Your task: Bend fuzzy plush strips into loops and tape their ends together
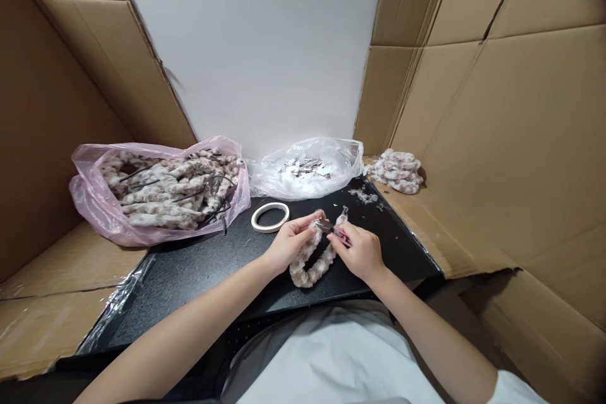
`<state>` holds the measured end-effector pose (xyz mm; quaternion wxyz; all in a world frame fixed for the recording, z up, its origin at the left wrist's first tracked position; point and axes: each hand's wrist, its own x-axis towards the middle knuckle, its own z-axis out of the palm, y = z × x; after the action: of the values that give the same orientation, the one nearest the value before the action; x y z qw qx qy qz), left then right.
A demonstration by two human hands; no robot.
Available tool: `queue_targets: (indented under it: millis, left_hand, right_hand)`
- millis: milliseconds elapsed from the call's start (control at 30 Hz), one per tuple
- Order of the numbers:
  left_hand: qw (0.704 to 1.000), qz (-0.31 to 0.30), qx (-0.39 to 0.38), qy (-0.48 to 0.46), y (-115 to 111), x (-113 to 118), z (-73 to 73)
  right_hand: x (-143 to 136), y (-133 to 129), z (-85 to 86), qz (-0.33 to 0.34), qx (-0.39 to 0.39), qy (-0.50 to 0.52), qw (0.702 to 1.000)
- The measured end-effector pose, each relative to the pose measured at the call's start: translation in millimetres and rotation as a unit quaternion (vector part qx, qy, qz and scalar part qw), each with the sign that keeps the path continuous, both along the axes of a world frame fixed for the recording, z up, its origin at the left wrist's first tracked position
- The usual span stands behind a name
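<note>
A fluffy beige-and-white band (308, 273) lies bent in a U on the black table, its two ends pointing away from me. My left hand (290, 245) is closed, pinching the band near its left end. In my closed right hand (360, 254) is a small hand tool (326, 226) with a grey metal head and a pink handle. The tool's head meets the band at my left fingertips; whether its jaws are open there I cannot tell. The band's right end (344, 213) stands free, showing a dark tip.
At the left, a pink plastic bag (95, 218) holds many fluffy bands with dark cords. A clear bag (303, 188) of small metal pieces stands behind a tape roll (258, 225). Fluffy bands (398, 172) are piled at the right, near plastic scraps (365, 196). Cardboard walls (511, 139) flank the table (189, 284).
</note>
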<state>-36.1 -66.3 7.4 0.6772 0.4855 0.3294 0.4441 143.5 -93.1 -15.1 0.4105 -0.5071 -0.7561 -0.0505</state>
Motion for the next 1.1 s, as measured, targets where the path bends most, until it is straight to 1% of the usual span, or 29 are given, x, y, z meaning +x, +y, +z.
queue_targets:
  millis: [233, 400, 500, 633, 733, 1100]
  left_hand:
    - [1.0, 0.003, 0.007, 0.021, -0.2, -0.7, -1.1]
    - [0.999, 0.006, 0.014, 0.037, -2.2, 0.4, 1.4]
    - [0.999, 0.006, 0.022, 0.046, -4.1, 1.4, 2.5]
    - [0.998, -0.001, 0.033, 0.06, -5.8, 2.7, 0.2]
    - [0.998, -0.004, 0.035, 0.052, -6.3, 4.3, -1.8]
    - [0.999, -0.005, 0.007, 0.033, -4.9, 6.0, -2.8]
  right_hand:
    - [1.9, 0.0, -1.0, -0.019, 0.011, -0.009, 1.0]
    - [1.1, 0.3, -2.1, -0.017, 0.027, -0.012, 0.999]
    - [0.7, -0.4, -1.3, -0.03, 0.037, -0.018, 0.999]
    - [0.5, -2.0, 0.8, -0.049, 0.053, -0.033, 0.997]
    - [-0.3, -2.7, 1.7, -0.052, 0.067, -0.041, 0.996]
    - [-0.9, -0.6, -2.0, -0.069, 0.045, -0.076, 0.994]
